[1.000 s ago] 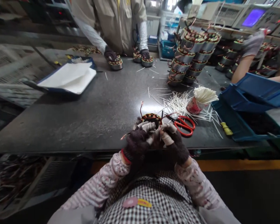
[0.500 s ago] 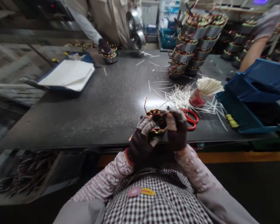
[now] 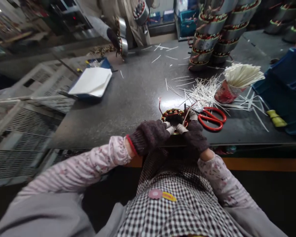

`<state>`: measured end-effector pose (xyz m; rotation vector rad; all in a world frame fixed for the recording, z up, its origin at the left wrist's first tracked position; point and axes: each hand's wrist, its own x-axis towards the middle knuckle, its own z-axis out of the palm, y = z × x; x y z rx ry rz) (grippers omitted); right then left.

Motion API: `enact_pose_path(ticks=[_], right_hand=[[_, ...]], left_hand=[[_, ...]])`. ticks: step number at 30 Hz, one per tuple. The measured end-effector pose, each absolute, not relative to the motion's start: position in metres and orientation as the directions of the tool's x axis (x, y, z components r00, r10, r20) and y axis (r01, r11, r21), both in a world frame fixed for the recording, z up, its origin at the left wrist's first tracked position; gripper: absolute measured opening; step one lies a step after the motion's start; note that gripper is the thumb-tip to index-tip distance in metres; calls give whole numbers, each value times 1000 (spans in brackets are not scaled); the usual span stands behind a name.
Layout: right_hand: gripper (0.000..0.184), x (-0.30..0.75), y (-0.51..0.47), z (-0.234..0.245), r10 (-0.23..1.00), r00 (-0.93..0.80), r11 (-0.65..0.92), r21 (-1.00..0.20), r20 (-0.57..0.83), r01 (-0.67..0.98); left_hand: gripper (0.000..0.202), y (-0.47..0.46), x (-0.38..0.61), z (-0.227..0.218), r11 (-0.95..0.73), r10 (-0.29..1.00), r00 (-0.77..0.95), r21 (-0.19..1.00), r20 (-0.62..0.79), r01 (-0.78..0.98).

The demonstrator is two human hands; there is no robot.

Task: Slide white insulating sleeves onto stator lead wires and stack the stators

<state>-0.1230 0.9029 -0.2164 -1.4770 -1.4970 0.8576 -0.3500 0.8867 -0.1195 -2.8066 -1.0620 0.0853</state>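
A motor stator with copper windings sits at the table's near edge, its ring opening facing up. A reddish lead stands up from its far left side. My left hand, in a dark glove with pale fingertips, is closed on the stator's near left rim. Gripping its right side is my right hand, gloved alike, fingers bent round the rim. A thin white strip rises beside the right fingertips; whether they pinch it I cannot tell. Red-handled scissors lie just right of that hand.
Loose white strips lie around a red cup packed with more. Stacked stators stand behind. At right are blue bins and a yellow object; at left, white paper. A co-worker's gloved hand holds a stator across the table.
My view has shifted, so the table appears moved. My left hand has turned to the stator's near rim, and my right hand has come lower onto its right side. The co-worker's stator is now tipped on edge.
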Motion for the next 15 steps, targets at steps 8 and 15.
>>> enact_pose_path(ticks=[8, 15], right_hand=[[80, -78, 952, -202, 865, -479, 291, -926, 147, 242], [49, -82, 937, -212, 935, -274, 252, -965, 224, 73]], left_hand=[[33, 954, -353, -120, -873, 411, 908, 254, -78, 417], [39, 906, -360, -156, -873, 475, 798, 88, 371, 479]])
